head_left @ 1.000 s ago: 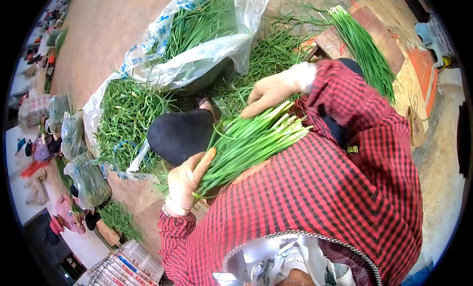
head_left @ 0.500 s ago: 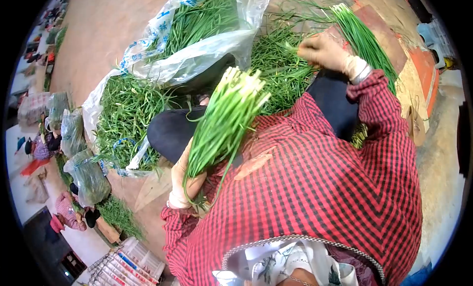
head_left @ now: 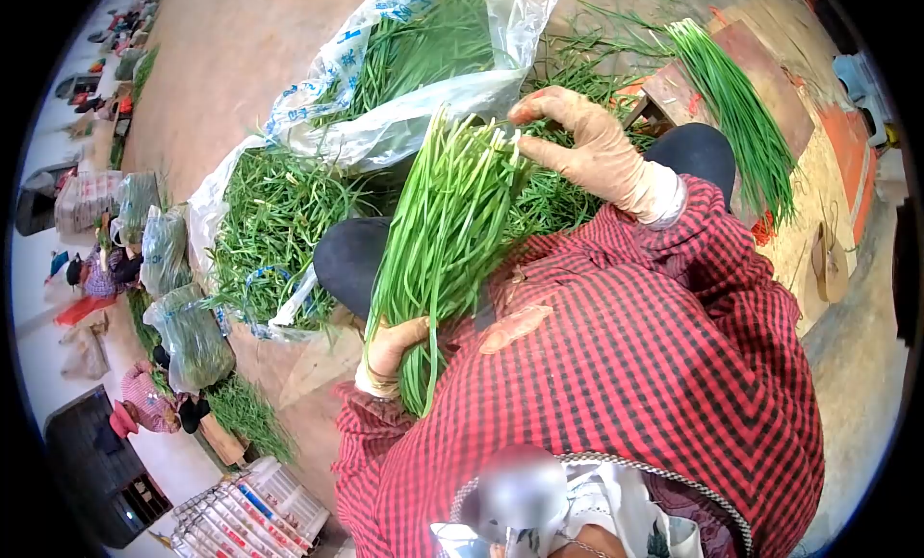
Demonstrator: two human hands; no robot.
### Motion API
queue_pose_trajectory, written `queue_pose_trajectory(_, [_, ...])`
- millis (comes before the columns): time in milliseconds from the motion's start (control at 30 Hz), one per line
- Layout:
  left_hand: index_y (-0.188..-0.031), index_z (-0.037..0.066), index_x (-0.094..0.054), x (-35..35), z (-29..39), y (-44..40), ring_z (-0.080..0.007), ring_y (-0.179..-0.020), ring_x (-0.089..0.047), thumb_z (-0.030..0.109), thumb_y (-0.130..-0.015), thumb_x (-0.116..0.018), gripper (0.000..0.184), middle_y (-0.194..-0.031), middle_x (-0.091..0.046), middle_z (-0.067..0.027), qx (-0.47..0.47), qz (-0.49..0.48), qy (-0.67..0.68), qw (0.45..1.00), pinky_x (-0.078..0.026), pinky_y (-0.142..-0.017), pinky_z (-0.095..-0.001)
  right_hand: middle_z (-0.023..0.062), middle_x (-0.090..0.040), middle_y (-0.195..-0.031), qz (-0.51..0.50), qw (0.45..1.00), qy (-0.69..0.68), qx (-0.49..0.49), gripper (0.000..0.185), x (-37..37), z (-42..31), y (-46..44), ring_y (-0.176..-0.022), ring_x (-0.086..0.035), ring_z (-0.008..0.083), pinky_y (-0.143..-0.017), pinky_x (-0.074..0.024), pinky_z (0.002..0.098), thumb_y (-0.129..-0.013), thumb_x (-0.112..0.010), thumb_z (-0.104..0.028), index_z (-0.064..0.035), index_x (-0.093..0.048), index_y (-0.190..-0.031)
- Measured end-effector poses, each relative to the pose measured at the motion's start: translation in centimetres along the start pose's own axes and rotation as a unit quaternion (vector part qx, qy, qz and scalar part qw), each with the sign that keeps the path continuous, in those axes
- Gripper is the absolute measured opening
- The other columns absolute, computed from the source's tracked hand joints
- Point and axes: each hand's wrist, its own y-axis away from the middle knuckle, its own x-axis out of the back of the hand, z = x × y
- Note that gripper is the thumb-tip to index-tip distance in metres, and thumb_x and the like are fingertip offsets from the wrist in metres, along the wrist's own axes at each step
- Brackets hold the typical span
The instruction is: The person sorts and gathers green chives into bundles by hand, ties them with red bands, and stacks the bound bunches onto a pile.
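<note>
My left hand is wrapped round the lower, leafy part of a bunch of garlic chives. The bunch leans upward, its pale cut ends at the top and its leaf tips drooping over my wrist. Beside those pale ends is my right hand, thumb and forefinger apart; whether they touch the stalks I cannot tell. Both hands seem to wear thin pale gloves. A second, neater bunch of chives lies on a board at the right.
Loose green trimmings fill the ground at the left, next to a clear plastic bag holding more chives. Wrapped bundles, other people and stacked crates are along the left. A sandal lies at the right.
My right hand has come left from over the trimmings to the pale ends of the bunch, its fingers now apart. The bunch in my left hand has turned more upright and spread wider.
</note>
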Motion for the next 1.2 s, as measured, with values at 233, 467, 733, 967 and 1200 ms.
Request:
queue_pose_trajectory(233, [-0.095,-0.004,-0.068,0.2,-1.5,-0.8,-0.0177,-0.077,-0.066,0.004,-0.075,-0.073,0.022,-0.086,-0.069,-0.0105,-0.004,-0.032,-0.007,0.999,-0.053,-0.072,-0.0284,0.0169,-0.058,-0.119,-0.014,0.972,0.224,0.072,0.053,-1.1,-0.1,-1.0,-0.114,-0.053,0.0326,-0.102,-0.0377,0.0418,-0.083,-0.066,-0.045,-0.0031,-0.065,-0.114])
queue_pose_trajectory(467, [-0.109,-0.001,-0.062,-0.3,-1.1,-0.4,-0.0160,-0.075,-0.067,-0.004,-0.075,-0.070,0.035,-0.087,-0.070,-0.0095,0.020,-0.029,0.026,0.999,-0.054,-0.067,-0.0254,0.0107,-0.068,-0.088,-0.010,0.986,-0.131,-0.107,0.034,-1.6,4.3,-3.1,-0.084,-0.064,0.0170,-0.076,-0.0506,0.0332,-0.091,-0.062,-0.033,-0.0007,-0.068,-0.101])
queue_pose_trajectory(733, [-0.113,0.001,-0.061,-1.1,-1.0,-1.2,-0.0141,-0.078,-0.064,-0.003,-0.077,-0.067,0.037,-0.093,-0.069,-0.0066,0.004,-0.018,-0.006,1.000,-0.052,-0.072,-0.0262,0.0124,-0.066,-0.102,-0.072,0.969,0.207,0.111,0.050,2.0,1.8,-2.5,-0.102,-0.060,0.0270,-0.096,-0.0424,0.0383,-0.086,-0.061,-0.051,-0.0053,-0.069,-0.104])
queue_pose_trajectory(967, [-0.125,-0.001,-0.055,-3.2,0.1,-0.7,-0.0180,-0.096,-0.063,-0.004,-0.077,-0.065,0.049,-0.110,-0.066,-0.0092,-0.026,-0.035,-0.020,0.999,-0.050,-0.085,-0.0317,0.0148,-0.064,-0.089,-0.199,0.974,0.086,0.071,0.030,-1.7,3.3,-1.3,-0.086,-0.062,0.0302,-0.085,-0.0453,0.0401,-0.087,-0.064,-0.032,-0.0032,-0.068,-0.096])
queue_pose_trajectory(1200, [-0.117,-0.003,-0.057,1.9,-1.2,0.4,-0.0153,-0.074,-0.065,-0.005,-0.074,-0.069,0.045,-0.088,-0.068,-0.0090,0.038,-0.013,-0.036,0.999,-0.053,-0.067,-0.0265,0.0085,-0.068,-0.087,-0.153,0.959,-0.014,-0.238,0.033,5.4,7.4,-1.7,-0.078,-0.064,0.0208,-0.079,-0.0511,0.0351,-0.095,-0.056,-0.033,-0.0025,-0.064,-0.102])
